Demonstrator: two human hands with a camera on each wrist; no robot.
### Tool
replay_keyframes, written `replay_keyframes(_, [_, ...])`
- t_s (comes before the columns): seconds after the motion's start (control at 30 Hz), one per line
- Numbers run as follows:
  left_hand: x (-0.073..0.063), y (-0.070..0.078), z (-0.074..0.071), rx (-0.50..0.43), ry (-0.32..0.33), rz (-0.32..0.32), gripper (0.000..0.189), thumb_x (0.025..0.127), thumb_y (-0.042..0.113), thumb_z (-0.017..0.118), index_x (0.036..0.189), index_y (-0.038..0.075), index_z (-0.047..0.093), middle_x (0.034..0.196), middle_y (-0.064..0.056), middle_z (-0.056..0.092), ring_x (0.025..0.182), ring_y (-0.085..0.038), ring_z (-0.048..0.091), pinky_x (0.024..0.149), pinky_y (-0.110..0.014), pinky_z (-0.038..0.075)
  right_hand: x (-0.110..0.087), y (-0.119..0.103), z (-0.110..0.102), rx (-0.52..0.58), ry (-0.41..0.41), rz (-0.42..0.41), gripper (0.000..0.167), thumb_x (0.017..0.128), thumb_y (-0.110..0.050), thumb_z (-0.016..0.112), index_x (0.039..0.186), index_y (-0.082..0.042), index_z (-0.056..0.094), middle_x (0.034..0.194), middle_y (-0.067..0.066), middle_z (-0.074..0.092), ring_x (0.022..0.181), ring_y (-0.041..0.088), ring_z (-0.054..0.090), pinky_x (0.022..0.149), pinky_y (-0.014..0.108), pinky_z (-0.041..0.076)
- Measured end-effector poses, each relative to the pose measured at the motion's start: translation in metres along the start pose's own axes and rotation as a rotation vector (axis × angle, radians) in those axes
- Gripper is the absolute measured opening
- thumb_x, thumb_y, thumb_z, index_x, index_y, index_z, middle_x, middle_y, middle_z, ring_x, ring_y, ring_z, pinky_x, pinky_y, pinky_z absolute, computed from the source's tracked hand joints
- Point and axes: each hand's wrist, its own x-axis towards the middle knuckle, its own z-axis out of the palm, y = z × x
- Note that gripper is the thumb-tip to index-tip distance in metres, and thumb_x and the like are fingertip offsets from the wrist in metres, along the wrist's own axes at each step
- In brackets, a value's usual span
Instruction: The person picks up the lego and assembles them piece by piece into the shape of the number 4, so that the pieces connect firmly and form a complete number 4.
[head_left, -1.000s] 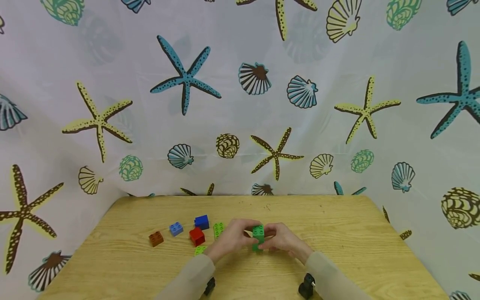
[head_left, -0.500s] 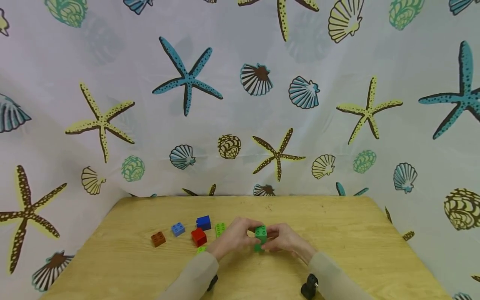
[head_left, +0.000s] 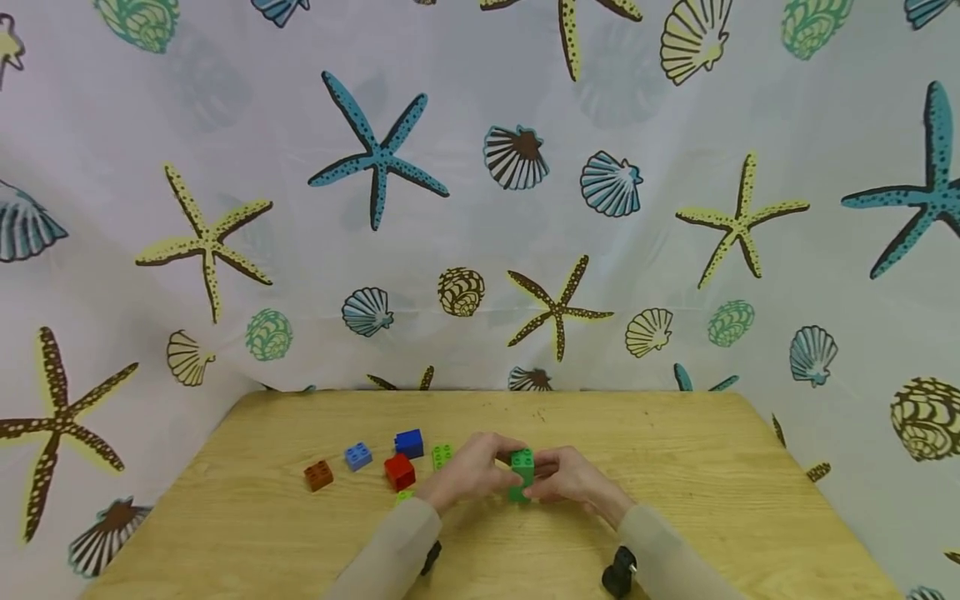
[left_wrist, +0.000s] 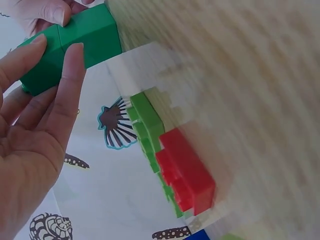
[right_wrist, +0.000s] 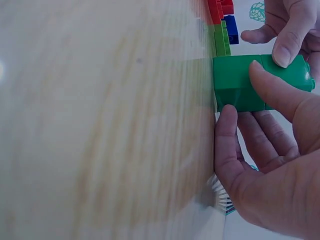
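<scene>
Two dark green toy building bricks stand stacked on the table in front of me, the upper brick [head_left: 522,460] studded on top and the lower brick [right_wrist: 232,82] beneath it. In both wrist views a thin seam runs between them. My left hand [head_left: 474,468] grips the upper brick between thumb and fingers. From the other side, my right hand [head_left: 567,477] holds the stack low down, its thumb near the seam. The lower brick's base is right at the tabletop in the right wrist view. Fingers partly cover the stack in the head view.
Left of my hands lie a red brick [head_left: 400,472], a lime green brick [head_left: 442,456], a dark blue brick [head_left: 409,443], a light blue brick [head_left: 358,456] and a brown brick [head_left: 318,476]. Another lime brick [head_left: 404,497] shows beside my left forearm. A patterned curtain [head_left: 465,208] backs the wooden table [head_left: 675,450].
The head view has turned slightly, so everything sits a little farther right in it. Both hands keep their hold on the green bricks, with hardly any movement.
</scene>
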Motion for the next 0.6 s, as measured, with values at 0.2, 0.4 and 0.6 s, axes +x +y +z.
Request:
replay_keyframes(0.2, [-0.0006,-0.0014,0.0008,0.005,0.008,0.009,0.036,0.088,0.017,0.074,0.123,0.015,0.069,0.107,0.006,0.071,0.101,-0.011,0.064,0.093,-0.041,0.052,-0.0006,0.0002,-0.0003,-0.001,-0.012,-0.018,0.045,0.084,-0.009,0.076,0.126,-0.001,0.062,0.116,0.011,0.068,0.1,0.019,0.067,0.081,0.036,0.058])
replay_keyframes(0.4, [-0.0019,-0.0022,0.0017,-0.002,0.028,0.015,0.036,0.087,0.017,0.074,0.123,0.015,0.069,0.104,0.006,0.07,0.096,-0.011,0.063,0.089,-0.04,0.052,-0.0046,-0.0014,-0.0007,0.002,-0.01,-0.047,0.046,0.086,-0.015,0.076,0.128,-0.003,0.063,0.121,0.012,0.068,0.107,0.021,0.065,0.084,0.035,0.056])
replay_keyframes(0.6, [-0.0034,-0.0033,0.0008,-0.036,0.047,0.008,0.04,0.086,0.018,0.076,0.125,0.014,0.067,0.107,0.002,0.064,0.099,-0.019,0.063,0.089,-0.041,0.051,-0.0092,-0.0051,0.0014,0.052,0.003,-0.069,0.047,0.089,-0.014,0.072,0.134,-0.005,0.06,0.125,0.012,0.066,0.11,0.02,0.064,0.087,0.035,0.055])
